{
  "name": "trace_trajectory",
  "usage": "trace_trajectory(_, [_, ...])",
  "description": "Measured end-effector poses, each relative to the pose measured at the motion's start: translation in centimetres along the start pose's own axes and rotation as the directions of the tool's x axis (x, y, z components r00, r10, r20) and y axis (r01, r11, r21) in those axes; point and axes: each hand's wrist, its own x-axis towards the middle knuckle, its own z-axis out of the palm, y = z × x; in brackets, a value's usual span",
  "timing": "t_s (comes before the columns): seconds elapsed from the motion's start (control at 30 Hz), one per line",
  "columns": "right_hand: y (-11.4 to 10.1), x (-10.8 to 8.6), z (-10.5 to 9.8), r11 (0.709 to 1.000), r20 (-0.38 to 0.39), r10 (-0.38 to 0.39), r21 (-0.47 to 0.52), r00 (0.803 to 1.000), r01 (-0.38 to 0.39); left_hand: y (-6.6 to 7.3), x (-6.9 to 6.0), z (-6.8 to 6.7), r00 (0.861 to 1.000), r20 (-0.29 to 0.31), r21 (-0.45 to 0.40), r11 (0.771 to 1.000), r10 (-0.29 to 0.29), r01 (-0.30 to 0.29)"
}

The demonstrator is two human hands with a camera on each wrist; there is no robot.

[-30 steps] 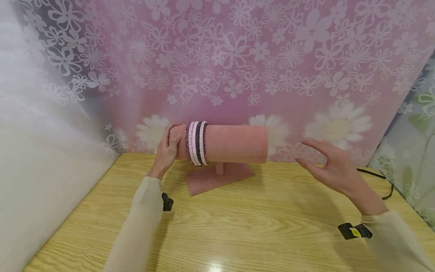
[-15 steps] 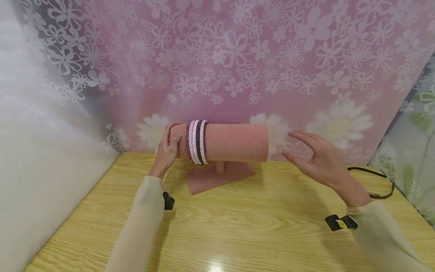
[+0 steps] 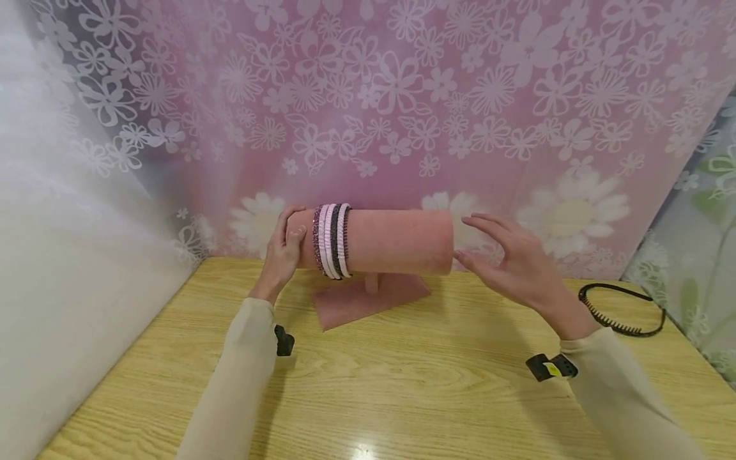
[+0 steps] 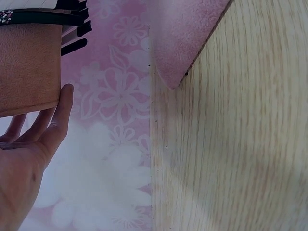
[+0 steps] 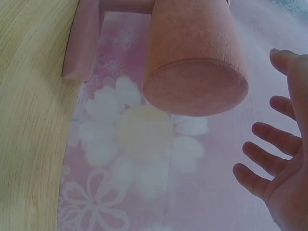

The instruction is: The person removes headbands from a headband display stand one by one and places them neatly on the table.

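Note:
A pink plush headband stand, with a horizontal roll [image 3: 402, 243] on a short post and flat base [image 3: 356, 304], stands at the back of the table. Several headbands [image 3: 331, 243], white, black and sparkly, circle the roll's left part. My left hand [image 3: 282, 255] grips the roll's left end, thumb in front; in the left wrist view its fingers [image 4: 58, 118] reach round the end's edge. Beside the right end, my right hand [image 3: 517, 265] holds nothing, its fingers spread and slightly bent. The right wrist view shows those fingers [image 5: 274, 139] apart from the roll's round end.
A black toothed headband [image 3: 623, 329] lies on the wooden table [image 3: 402, 396] at the far right, behind my right wrist. A pink flowered curtain [image 3: 397, 128] hangs close behind the stand. A white wall [image 3: 80, 255] borders the left side.
My right hand has moved left, close to the roll's right end, uncovering more of the black headband on the table. The left hand keeps its grip on the stand.

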Motion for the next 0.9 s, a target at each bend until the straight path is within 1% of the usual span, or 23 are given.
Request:
trace_trajectory(0.23, [-0.4,1.1,0.9,0.999,-0.006,-0.038,-0.004,0.999,0.038,-0.3,-0.2,0.0,1.000,-0.005,0.002,1.000,-0.007,0.007])
trace_trajectory(0.57, [-1.2,2.7,1.9,0.993,-0.003,-0.104,-0.051,0.995,0.104,-0.4,-0.2,0.1,1.000,-0.005,-0.008,1.000,-0.014,0.014])
trace_trajectory(0.73, [-1.9,3.4,2.5,0.991,0.012,-0.129,-0.028,0.992,0.130,-0.5,0.0,0.2,1.000,-0.009,-0.018,1.000,-0.007,0.007])
trace_trajectory(0.83, [-2.3,3.9,3.0,0.990,0.025,-0.139,-0.016,0.990,0.139,-0.3,0.0,0.1,1.000,-0.005,-0.027,1.000,-0.008,0.008])
trace_trajectory(0.9, [-2.4,4.3,3.4,0.990,0.028,-0.141,-0.014,0.990,0.142,0.2,-0.1,0.1,1.000,0.002,-0.034,0.999,-0.010,0.010])
